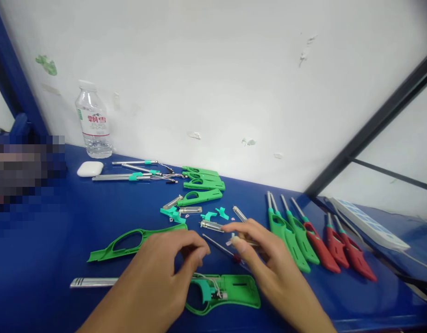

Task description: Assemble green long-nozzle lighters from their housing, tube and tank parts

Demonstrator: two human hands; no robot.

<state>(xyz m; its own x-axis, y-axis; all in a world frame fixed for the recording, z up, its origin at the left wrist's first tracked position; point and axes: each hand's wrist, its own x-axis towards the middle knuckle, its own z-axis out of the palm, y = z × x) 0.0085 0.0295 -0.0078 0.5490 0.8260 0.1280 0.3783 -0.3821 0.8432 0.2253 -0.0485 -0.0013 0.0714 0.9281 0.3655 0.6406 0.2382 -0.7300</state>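
My left hand (161,263) is over an opened lighter, its fingers curled and thumb close to the index finger. Whether anything is between them is hidden. Below it lies a green lighter half-shell (239,296) with a teal trigger (205,291), thin wires and a metal tube (93,282) set along it. My right hand (269,263) is raised to the right of the shell, index finger stretched out. Its other fingers and thumb close round a mostly hidden fuel tank (233,237) with a small whitish, pinkish tip. Another green half-shell (119,245) lies behind my left hand.
Clear fuel tanks (211,225), teal triggers (209,216) and a screwdriver (218,245) lie mid-table. Behind are green shells (202,196) and metal tubes with wires (123,177). Assembled lighters (296,231), a power strip (371,224), a bottle (93,122) and a white case (90,169) flank them.
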